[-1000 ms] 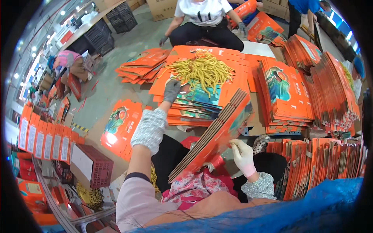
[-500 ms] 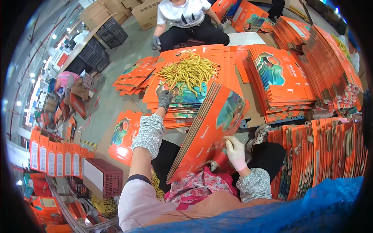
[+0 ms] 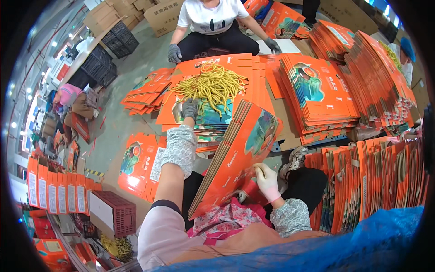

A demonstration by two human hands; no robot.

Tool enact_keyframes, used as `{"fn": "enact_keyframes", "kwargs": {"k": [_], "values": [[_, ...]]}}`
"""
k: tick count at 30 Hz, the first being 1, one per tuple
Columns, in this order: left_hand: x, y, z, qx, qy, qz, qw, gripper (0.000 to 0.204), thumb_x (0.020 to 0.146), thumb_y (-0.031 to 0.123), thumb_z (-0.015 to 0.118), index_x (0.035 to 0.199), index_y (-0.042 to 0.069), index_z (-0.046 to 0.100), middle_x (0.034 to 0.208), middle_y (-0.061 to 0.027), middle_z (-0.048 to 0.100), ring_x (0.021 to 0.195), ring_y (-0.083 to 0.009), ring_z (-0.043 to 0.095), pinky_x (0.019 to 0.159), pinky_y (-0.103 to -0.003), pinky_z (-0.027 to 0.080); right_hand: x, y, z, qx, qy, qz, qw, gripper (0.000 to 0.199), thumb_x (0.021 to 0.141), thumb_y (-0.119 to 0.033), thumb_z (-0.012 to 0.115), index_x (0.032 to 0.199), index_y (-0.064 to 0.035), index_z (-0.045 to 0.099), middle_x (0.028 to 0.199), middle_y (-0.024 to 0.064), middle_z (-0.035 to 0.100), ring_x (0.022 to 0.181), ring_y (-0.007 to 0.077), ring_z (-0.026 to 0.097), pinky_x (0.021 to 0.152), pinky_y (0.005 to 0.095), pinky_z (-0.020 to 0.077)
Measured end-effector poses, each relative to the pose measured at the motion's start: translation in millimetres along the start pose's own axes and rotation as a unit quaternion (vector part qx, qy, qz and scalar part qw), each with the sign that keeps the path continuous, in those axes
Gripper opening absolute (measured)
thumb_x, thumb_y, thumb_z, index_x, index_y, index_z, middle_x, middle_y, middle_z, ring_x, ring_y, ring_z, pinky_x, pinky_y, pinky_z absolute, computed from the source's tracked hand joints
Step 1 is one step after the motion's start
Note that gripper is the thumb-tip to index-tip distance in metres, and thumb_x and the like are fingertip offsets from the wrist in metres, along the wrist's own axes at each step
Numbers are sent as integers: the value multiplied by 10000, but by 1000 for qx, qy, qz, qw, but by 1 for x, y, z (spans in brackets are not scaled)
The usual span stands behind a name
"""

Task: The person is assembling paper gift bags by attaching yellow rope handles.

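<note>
Your left hand (image 3: 190, 109) reached far with fingers closed on the yellow cords (image 3: 213, 84), while your right hand (image 3: 266, 180) pinched the tilted stack of orange cartons (image 3: 235, 158) on your lap, which looked liable to slide apart.

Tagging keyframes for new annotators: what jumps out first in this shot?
A heap of yellow cords lies on orange flat cartons in the middle, and the left hand reaches to its near edge. The right hand props a tilted bundle of cartons on the lap. Tall orange stacks fill the right side.
</note>
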State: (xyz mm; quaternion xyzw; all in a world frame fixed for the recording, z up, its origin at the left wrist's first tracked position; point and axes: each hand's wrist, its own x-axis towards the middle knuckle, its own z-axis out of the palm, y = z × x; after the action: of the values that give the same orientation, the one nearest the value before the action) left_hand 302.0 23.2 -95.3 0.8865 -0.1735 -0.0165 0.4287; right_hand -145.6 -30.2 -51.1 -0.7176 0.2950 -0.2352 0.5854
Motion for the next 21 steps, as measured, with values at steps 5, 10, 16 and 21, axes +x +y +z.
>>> {"fn": "enact_keyframes", "kwargs": {"k": [5, 10, 16, 21], "values": [[-41, -6, -47, -477, -124, -70, 867, 177, 916, 194, 529, 1007, 50, 578, 829, -44, 620, 699, -149, 591, 573, -272, 484, -4, -13, 6, -4, -24, -4, 1000, 131, 871, -79, 537, 947, -16, 622, 729, 140, 642, 675, 217, 650, 619, 305, 490], [-105, 33, -89, -506, -206, -25, 837, 220, 922, 191, 528, 1100, 62, 531, 822, 3, 552, 669, -80, 527, 555, -209, 436, -10, 1, 5, 19, -31, -15, 999, 142, 871, -70, 533, 962, -5, 621, 735, 127, 637, 653, 183, 630, 612, 299, 488], [-227, 139, -157, -386, -278, -14, 879, 289, 917, 166, 541, 1162, 13, 536, 799, 20, 549, 652, -37, 486, 557, -172, 400, -22, -90, 7, 194, -64, 25, 979, 169, 875, -45, 549, 1018, 18, 614, 742, 61, 620, 663, 98, 595, 594, 239, 481], [-274, 174, -163, -373, -326, -16, 869, 275, 915, 140, 547, 1165, 26, 545, 776, -7, 576, 647, -56, 515, 574, -182, 421, -28, -151, 16, 121, 21, -136, 983, 317, 799, -6, 628, 1112, -47, 598, 708, 31, 601, 626, 73, 556, 589, 238, 449]]}}
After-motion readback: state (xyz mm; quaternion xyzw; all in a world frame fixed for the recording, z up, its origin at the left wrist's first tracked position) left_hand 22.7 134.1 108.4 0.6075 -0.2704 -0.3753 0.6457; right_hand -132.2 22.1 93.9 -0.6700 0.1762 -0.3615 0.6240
